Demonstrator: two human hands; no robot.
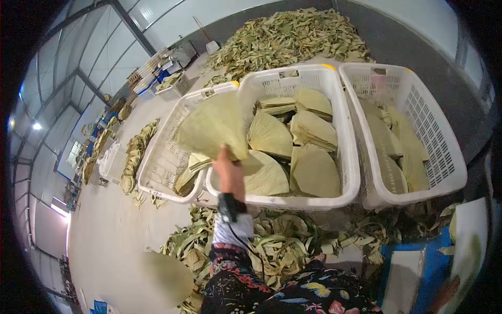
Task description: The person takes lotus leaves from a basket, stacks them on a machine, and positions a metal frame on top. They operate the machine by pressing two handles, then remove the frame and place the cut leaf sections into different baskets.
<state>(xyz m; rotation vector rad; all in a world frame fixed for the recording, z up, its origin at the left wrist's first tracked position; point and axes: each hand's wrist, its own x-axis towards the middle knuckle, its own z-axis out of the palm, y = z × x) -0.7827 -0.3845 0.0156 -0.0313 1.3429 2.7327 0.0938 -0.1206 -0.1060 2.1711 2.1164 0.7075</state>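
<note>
My left hand (229,172), with a black band round its wrist, pinches the narrow lower end of a pale green, fan-shaped dried leaf (212,125). The leaf is held up over the left basket (157,175) and the edge of the middle basket (351,183). Below it in the middle basket lie several stacks of cut fan-shaped leaves (269,133). At the lower right, my right hand (447,293) is dim and partly cut off beside a white board (470,235); its fingers are not clear.
A third basket (444,157) with leaf stacks stands at right. Leaf scraps (285,243) cover the floor near my legs, by a blue frame (431,251). A large leaf heap (293,39) lies against the back wall. Rows of leaves (138,152) lie at left.
</note>
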